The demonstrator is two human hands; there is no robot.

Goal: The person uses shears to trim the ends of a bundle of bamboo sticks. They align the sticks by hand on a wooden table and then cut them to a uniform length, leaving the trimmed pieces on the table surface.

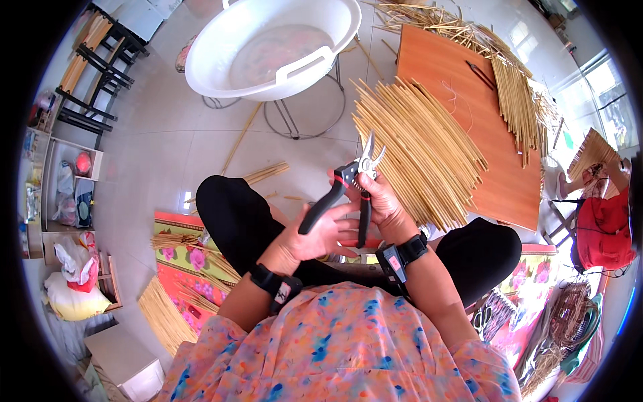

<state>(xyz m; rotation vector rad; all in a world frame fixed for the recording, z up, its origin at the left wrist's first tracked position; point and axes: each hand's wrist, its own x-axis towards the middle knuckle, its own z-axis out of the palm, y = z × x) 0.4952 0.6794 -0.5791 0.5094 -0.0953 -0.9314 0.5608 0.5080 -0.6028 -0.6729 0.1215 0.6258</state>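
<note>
My right hand (383, 202) grips a pair of pruning shears (347, 173) near the pivot, its thumb against the metal. The blades point up and away from me and stand apart; the two black handles, trimmed with red, are spread. My left hand (321, 232) lies palm up below the shears, its fingers stretched out between the handles. One handle crosses over its thumb side; whether they touch I cannot tell. Just beyond the shears, a woven mat of tan straw-like stalks (418, 151) lies partly on an orange-brown board (512, 194).
A large white plastic tub (207, 74) stands on a wire stand ahead. Dark pliers-like tool (481, 75) and another stalk bundle (514, 100) rest on the board. Loose stalks (264, 173) lie on the tiled floor. A pale stalk mat (165, 315) lies at left, a red bag (606, 228) right.
</note>
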